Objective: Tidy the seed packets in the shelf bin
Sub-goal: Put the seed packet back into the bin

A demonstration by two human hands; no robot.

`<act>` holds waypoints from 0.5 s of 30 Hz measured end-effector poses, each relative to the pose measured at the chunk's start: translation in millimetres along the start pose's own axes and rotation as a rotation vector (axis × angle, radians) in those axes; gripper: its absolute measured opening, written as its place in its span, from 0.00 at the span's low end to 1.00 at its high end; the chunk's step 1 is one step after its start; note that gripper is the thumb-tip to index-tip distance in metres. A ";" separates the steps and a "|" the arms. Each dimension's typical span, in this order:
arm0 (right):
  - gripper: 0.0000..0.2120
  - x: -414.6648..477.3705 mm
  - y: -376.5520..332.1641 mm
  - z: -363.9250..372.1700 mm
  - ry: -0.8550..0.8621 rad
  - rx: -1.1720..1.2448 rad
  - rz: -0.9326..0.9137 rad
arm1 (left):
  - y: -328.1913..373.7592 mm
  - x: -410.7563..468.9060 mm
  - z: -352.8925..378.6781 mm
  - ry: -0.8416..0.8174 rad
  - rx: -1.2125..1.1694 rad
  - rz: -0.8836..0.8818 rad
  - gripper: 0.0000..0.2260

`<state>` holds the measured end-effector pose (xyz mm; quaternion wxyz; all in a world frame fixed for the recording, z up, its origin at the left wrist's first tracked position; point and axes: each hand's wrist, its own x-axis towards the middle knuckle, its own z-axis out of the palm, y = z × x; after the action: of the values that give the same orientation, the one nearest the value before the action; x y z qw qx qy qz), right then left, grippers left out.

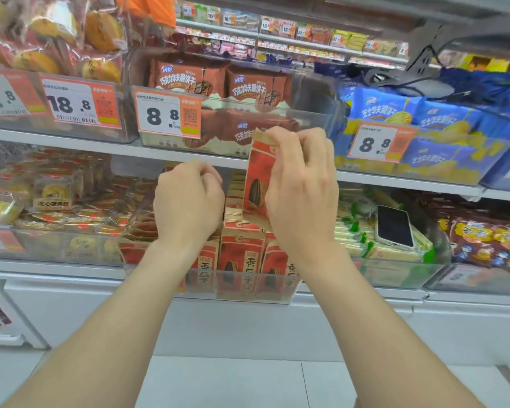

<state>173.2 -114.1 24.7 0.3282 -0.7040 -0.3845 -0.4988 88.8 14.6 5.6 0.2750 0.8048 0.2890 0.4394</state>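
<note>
A clear plastic shelf bin (280, 293) on the lower shelf holds several red and tan sunflower seed packets (239, 260) standing in rows. My right hand (302, 184) grips one seed packet (256, 175) by its top and right edge, holding it upright above the bin. My left hand (189, 198) is over the left side of the bin with its fingers curled down among the packets; what it holds is hidden behind the hand.
A phone (394, 225) lies on green and yellow packets in the bin to the right. Pastry packs (52, 192) fill the bin on the left. The shelf above carries brown wafer packs (218, 83), blue wafer packs (418, 113) and price tags (168, 114).
</note>
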 end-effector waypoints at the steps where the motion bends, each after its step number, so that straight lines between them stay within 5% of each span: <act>1: 0.15 -0.9 2.0 -7.2 -0.004 0.054 0.020 | 10.8 -5.9 0.8 0.028 -0.091 0.029 0.13; 8: 0.12 -25.2 14.5 -35.5 -0.085 0.431 0.428 | 57.0 -42.4 19.6 -0.199 -0.323 0.225 0.10; 15: 0.11 -28.5 20.2 -42.7 -0.043 0.820 0.904 | 73.8 -47.0 44.8 -0.124 -0.446 -0.077 0.08</act>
<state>165.6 -166.2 8.2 0.7439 -0.6236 -0.2148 -0.1072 123.1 -77.3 10.5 0.4799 0.7379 0.1978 0.4313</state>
